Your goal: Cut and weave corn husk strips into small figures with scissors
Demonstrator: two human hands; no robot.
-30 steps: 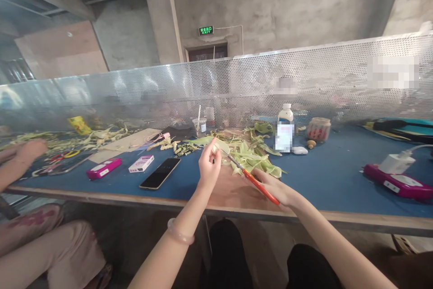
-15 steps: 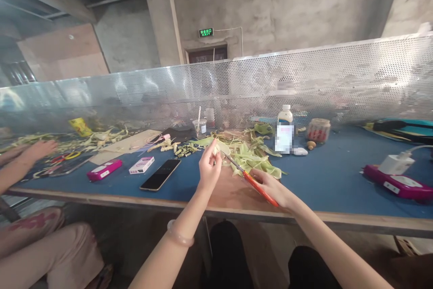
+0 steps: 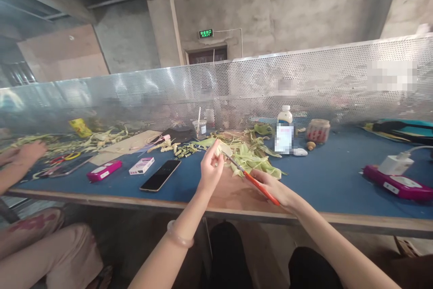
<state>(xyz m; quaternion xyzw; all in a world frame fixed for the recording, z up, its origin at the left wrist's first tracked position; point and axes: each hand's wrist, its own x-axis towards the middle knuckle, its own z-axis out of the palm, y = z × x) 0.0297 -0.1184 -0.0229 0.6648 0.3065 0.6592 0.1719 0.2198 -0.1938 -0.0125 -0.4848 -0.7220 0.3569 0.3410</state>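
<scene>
My left hand [image 3: 211,167] is closed, its thumb and fingers pinching a pale, whitish-green piece of leaf or husk [image 3: 223,148]. In my right hand [image 3: 270,186] are orange-handled scissors [image 3: 259,185], their metal blades pointing up and left to the pale piece. The blade tips meet its lower right edge; whether they are parted I cannot tell. Beneath and behind the scissors spreads a heap of light green leaf strips [image 3: 252,158], lying partly on a brown board [image 3: 226,194]. Small chopped green pieces [image 3: 185,149] lie left of my left hand.
A black phone [image 3: 161,175], a small white-and-pink box [image 3: 141,166] and a magenta device [image 3: 104,171] lie to the left. A bottle [image 3: 285,115] and a jar [image 3: 318,131] stand at the back right. Another person's hand [image 3: 30,156] is at far left. A perforated metal screen [image 3: 162,95] runs behind.
My left hand has shifted very slightly to the right with the pale piece. The scissors stay at it. At far left, the other person's hand has moved a little left.
</scene>
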